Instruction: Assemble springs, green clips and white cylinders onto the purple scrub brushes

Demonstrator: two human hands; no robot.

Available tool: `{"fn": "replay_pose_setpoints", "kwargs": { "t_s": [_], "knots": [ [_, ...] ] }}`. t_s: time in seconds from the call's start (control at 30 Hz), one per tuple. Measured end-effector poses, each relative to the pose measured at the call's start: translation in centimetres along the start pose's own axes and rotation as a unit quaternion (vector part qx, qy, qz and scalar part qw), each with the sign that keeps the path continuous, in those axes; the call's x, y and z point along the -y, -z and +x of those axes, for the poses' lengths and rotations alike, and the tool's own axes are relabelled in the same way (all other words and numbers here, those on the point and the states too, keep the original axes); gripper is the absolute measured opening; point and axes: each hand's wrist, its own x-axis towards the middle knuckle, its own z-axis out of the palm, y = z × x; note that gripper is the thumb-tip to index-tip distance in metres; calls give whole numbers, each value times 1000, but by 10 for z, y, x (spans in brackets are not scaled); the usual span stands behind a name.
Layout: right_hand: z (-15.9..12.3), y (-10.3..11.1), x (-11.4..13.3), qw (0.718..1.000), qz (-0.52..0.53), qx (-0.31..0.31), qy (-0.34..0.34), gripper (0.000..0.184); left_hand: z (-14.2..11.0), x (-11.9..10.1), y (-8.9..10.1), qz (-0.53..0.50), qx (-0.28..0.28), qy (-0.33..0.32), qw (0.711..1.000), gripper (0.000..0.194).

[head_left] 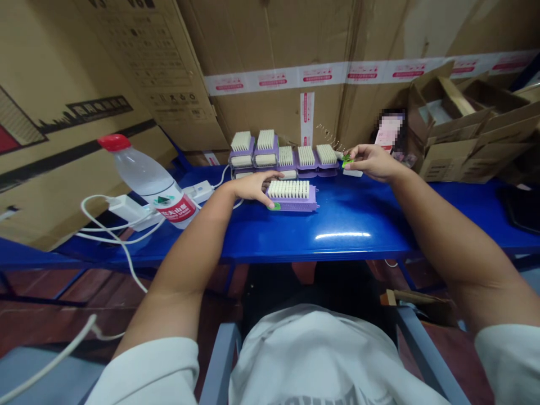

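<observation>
A purple brush (292, 196) with white bristles lies on the blue table (346, 225), a small green sticker at its left corner. My left hand (253, 187) grips the brush's left end, fingers curled round it. My right hand (371, 162) is further back and to the right, pinching a small green sticker (347, 162) over a white strip. Several more purple brushes (280, 153) stand in rows at the back of the table, between the two hands.
A water bottle (148, 180) with a red cap lies tilted at left beside a white power strip (139, 211) and cables. Large cardboard boxes (270, 56) wall the back; open cartons (468, 129) are stacked at right.
</observation>
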Motion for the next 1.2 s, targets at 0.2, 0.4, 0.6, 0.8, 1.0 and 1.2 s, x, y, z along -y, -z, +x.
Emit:
{"fn": "replay_pose_setpoints", "kwargs": {
  "t_s": [0.2,0.4,0.6,0.8,1.0,1.2],
  "knots": [
    [-1,2,1,999,-23,18,-29,57,6,2,-1,61,18,12,998,98],
    [-1,2,-1,995,-65,52,-53,55,9,-1,-8,52,6,12,999,84],
    [-3,4,1,986,-132,87,-48,46,9,-6,-10,41,0,19,999,82],
    [-3,5,-3,979,-170,97,-65,43,9,-8,-11,38,-7,19,999,85],
    [-3,8,-4,962,-224,131,-85,41,8,-7,-12,53,-19,0,998,87],
    [-2,14,1,924,-317,190,-96,43,9,-3,-12,56,-34,2,998,92]
  ]
}}
